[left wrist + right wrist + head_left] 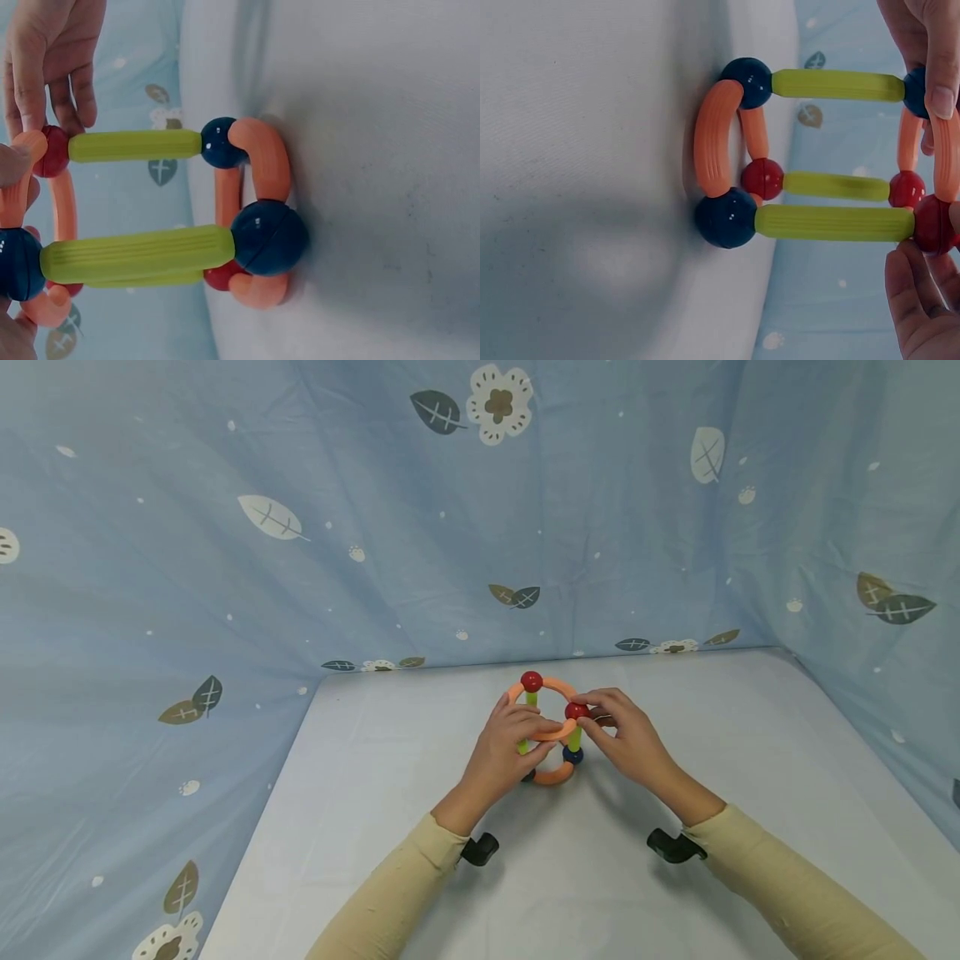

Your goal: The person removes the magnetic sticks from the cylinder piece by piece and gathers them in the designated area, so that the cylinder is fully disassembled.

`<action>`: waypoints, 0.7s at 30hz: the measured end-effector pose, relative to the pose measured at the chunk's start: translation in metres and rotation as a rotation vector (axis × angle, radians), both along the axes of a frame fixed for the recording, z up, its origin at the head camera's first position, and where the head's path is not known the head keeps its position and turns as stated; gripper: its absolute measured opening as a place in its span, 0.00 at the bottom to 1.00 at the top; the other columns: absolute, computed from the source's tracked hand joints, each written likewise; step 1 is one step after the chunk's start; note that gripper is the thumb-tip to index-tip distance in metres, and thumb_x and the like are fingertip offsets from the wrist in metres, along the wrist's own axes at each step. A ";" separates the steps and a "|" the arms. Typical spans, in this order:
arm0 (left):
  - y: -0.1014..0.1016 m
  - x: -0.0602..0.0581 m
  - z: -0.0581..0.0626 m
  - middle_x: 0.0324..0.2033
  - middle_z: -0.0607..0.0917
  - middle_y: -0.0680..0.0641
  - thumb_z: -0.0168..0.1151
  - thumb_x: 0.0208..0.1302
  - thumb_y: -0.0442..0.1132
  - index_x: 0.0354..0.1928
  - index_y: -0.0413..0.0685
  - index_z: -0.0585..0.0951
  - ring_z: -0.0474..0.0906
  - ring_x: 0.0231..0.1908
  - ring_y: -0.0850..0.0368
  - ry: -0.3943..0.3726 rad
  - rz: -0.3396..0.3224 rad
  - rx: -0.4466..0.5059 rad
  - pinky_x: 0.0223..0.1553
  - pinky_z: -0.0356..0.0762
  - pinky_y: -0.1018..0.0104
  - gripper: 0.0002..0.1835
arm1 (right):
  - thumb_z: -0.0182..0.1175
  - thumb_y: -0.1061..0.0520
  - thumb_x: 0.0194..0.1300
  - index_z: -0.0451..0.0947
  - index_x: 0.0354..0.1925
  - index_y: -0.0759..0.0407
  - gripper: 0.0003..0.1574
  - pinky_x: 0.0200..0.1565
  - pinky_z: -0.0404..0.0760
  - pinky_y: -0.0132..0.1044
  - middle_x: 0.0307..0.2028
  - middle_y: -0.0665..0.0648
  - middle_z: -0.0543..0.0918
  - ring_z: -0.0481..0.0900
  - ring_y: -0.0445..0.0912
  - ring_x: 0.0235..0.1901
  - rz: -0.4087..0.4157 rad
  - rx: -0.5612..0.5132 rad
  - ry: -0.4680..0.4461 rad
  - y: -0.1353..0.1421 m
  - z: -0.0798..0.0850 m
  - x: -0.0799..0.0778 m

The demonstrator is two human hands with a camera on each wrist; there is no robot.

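A toy frame of building sticks and balls stands upright on the white table. Its lower ring of orange curved sticks (553, 775) joins blue balls (270, 237) and a red one. Green straight sticks (834, 223) rise to a similar upper ring. My left hand (504, 750) holds this upper ring at an orange curved stick (946, 154) beside a blue ball (19, 264), fingers above and thumb below. On the other side, my right hand (626, 735) pinches the near red ball (577, 712) between thumb and fingers. Another red ball (532, 682) tops the far side.
White cloth covers the table (360, 810). A blue curtain (420, 560) with leaves and flowers hangs behind it and along the sides. Black wrist mounts (480, 849) stick out below both sleeves.
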State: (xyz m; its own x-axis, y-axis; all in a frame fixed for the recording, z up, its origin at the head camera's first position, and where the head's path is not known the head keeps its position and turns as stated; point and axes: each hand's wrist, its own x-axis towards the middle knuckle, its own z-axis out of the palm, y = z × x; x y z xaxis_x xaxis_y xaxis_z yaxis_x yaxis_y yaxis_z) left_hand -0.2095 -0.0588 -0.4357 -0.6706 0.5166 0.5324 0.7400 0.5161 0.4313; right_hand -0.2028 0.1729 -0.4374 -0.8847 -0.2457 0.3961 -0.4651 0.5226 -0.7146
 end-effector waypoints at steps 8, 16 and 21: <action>0.001 0.001 0.000 0.42 0.88 0.57 0.74 0.62 0.38 0.49 0.54 0.90 0.77 0.54 0.58 0.005 0.011 -0.003 0.76 0.48 0.46 0.13 | 0.64 0.58 0.72 0.79 0.61 0.58 0.21 0.50 0.85 0.50 0.56 0.59 0.76 0.84 0.51 0.47 -0.004 0.010 0.007 0.000 -0.001 -0.001; 0.002 0.001 0.001 0.44 0.87 0.55 0.72 0.63 0.39 0.48 0.53 0.89 0.77 0.54 0.57 0.015 0.004 -0.021 0.76 0.48 0.43 0.11 | 0.64 0.59 0.72 0.79 0.61 0.58 0.21 0.51 0.85 0.50 0.55 0.58 0.77 0.84 0.51 0.47 -0.009 0.008 0.011 -0.001 0.000 -0.001; 0.001 0.001 0.001 0.45 0.87 0.55 0.73 0.61 0.38 0.47 0.55 0.90 0.76 0.56 0.57 0.007 -0.006 -0.008 0.75 0.48 0.42 0.12 | 0.64 0.59 0.72 0.78 0.61 0.58 0.21 0.50 0.85 0.50 0.55 0.59 0.77 0.84 0.51 0.46 -0.014 0.013 0.013 -0.002 -0.001 -0.002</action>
